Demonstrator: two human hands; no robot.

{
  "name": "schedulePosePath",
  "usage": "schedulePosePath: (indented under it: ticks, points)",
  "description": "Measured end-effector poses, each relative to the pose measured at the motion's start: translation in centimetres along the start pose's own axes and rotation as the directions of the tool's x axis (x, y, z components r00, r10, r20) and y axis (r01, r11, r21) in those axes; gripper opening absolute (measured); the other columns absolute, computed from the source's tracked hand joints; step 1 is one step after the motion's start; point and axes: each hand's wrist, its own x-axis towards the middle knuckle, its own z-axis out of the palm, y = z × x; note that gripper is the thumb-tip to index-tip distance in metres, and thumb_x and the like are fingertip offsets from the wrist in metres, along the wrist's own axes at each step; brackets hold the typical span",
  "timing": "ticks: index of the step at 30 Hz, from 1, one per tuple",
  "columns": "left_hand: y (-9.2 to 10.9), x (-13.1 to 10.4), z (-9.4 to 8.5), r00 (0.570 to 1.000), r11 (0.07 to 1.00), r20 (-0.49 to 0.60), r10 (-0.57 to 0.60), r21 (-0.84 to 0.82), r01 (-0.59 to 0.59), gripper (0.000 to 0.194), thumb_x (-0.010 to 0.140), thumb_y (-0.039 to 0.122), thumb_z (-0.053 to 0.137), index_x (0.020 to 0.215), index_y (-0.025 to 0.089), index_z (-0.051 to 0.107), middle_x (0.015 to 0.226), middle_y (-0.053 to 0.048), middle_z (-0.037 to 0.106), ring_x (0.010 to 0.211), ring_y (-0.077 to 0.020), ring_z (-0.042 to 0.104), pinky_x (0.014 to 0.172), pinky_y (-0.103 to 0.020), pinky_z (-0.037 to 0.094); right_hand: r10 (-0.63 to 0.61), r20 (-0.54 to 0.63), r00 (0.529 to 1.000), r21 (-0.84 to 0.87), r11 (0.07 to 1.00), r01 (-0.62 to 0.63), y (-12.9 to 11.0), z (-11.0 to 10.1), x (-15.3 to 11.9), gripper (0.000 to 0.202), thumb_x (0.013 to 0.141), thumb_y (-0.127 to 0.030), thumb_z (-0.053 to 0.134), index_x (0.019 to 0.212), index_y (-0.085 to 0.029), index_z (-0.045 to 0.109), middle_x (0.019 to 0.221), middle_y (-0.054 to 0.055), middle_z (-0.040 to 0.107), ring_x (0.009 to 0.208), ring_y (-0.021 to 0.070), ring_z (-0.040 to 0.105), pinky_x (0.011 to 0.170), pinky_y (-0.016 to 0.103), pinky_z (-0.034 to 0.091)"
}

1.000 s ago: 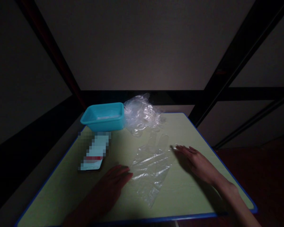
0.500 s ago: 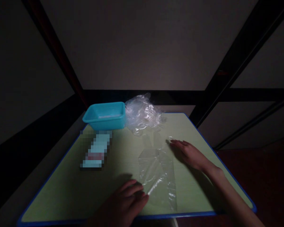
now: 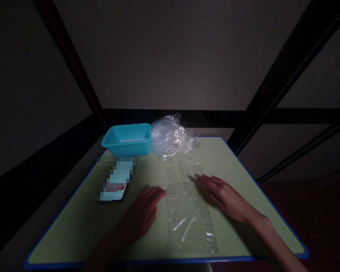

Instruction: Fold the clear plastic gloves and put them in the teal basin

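A clear disposable plastic glove (image 3: 188, 219) lies flat on the table, wrinkled, with its finger strips pointing to the far side. At its left edge is my left hand (image 3: 141, 211), fingers stretched out and tips by the film. My right hand (image 3: 223, 194) is over the glove's upper right side, fingers straight and together, near the base of the rightmost finger strip. Neither hand grips anything. Beyond the glove sits a crumpled heap of clear plastic gloves (image 3: 172, 136).
A turquoise plastic basin (image 3: 127, 145) stands at the table's far left, touching the heap. Before it lies a phone (image 3: 119, 181), its screen blurred out. The pale green table (image 3: 82, 226) has a blue edge, and a wall with dark strips rises behind it.
My left hand has moved forward from the glove's lower left to its upper left edge. My right hand has shifted slightly nearer me. The glove's finger strips lie straighter and further left.
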Motion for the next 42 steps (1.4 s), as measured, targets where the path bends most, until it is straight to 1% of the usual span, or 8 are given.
schedulePosePath:
  ticks: [4,9,19,25,28,33,38,42]
  points:
    - [0.0,0.4,0.3,1.000,1.000,-0.004,0.008,-0.028,-0.008,0.053,0.080,0.000,0.035,0.129,0.020,0.042,0.127,-0.005,0.057,0.122,-0.0195,0.046,0.106,-0.045,0.035,0.019,-0.003,1.000,0.048,0.999,-0.019,-0.9,-0.2,-2.3,0.040,0.091,-0.016,0.039,0.129,-0.024,0.049,0.129,0.006,0.057,0.118,0.0225,0.052,0.102,0.047,0.042]
    - [0.0,0.6,0.6,1.000,0.998,-0.002,0.025,-0.051,-0.025,0.051,0.081,0.001,0.034,0.129,0.019,0.041,0.123,-0.005,0.061,0.121,-0.0189,0.047,0.106,-0.044,0.035,0.025,0.051,0.998,0.044,0.999,-0.027,-1.5,0.2,-3.9,0.035,0.092,-0.019,0.040,0.125,-0.022,0.054,0.129,0.005,0.057,0.120,0.0215,0.051,0.102,0.043,0.043]
    - [-0.3,0.6,0.7,0.999,0.998,0.012,0.040,-0.046,-0.040,0.051,0.082,0.001,0.033,0.128,0.019,0.042,0.123,-0.005,0.060,0.119,-0.0188,0.050,0.105,-0.045,0.036,0.045,0.040,0.998,0.052,0.998,-0.047,-1.1,0.6,-4.2,0.032,0.092,-0.020,0.041,0.120,-0.023,0.058,0.124,0.005,0.061,0.116,0.0218,0.055,0.100,0.045,0.044]
    - [-0.3,0.5,0.7,0.999,0.998,0.021,0.032,-0.046,-0.031,0.050,0.081,0.001,0.033,0.127,0.018,0.042,0.122,-0.006,0.060,0.118,-0.0191,0.050,0.105,-0.045,0.037,0.046,0.061,0.997,0.037,0.998,-0.049,-1.2,0.5,-4.3,0.033,0.093,-0.020,0.039,0.119,-0.020,0.059,0.124,0.007,0.061,0.115,0.0227,0.055,0.100,0.044,0.045]
    - [-0.4,0.7,0.7,0.999,0.998,0.022,0.041,-0.048,-0.040,0.049,0.082,0.002,0.032,0.127,0.017,0.042,0.122,-0.007,0.060,0.118,-0.0195,0.050,0.105,-0.046,0.036,0.047,0.065,0.997,0.052,0.997,-0.050,-1.5,0.4,-4.3,0.034,0.092,-0.019,0.039,0.122,-0.020,0.057,0.127,0.006,0.058,0.118,0.0220,0.052,0.101,0.044,0.044]
    - [-1.0,2.7,0.5,1.000,0.998,-0.024,-0.016,-0.065,0.014,0.047,0.083,0.005,0.031,0.127,0.014,0.041,0.129,-0.011,0.054,0.124,-0.0214,0.044,0.105,-0.047,0.034,0.003,0.068,0.998,0.105,0.994,-0.010,-2.9,0.5,-3.9,0.037,0.093,-0.018,0.038,0.127,-0.020,0.051,0.134,0.005,0.052,0.125,0.0198,0.045,0.103,0.041,0.042]
    - [-2.2,5.9,0.6,0.996,0.997,0.078,-0.038,-0.063,0.043,0.046,0.083,0.006,0.032,0.128,0.011,0.040,0.134,-0.013,0.050,0.125,-0.0207,0.043,0.108,-0.046,0.028,-0.040,0.071,0.997,0.107,0.994,0.032,-4.2,0.7,-3.6,0.036,0.092,-0.017,0.040,0.127,-0.019,0.052,0.133,0.006,0.053,0.125,0.0196,0.046,0.105,0.039,0.039]
    - [-2.8,7.0,1.2,0.994,0.997,0.099,-0.053,-0.045,0.058,0.047,0.082,0.008,0.034,0.128,0.012,0.040,0.135,-0.013,0.049,0.126,-0.0204,0.043,0.107,-0.045,0.029,-0.063,0.055,0.996,0.101,0.993,0.058,-4.6,0.8,-3.8,0.037,0.091,-0.015,0.042,0.127,-0.017,0.052,0.132,0.008,0.054,0.123,0.0207,0.048,0.104,0.040,0.040]
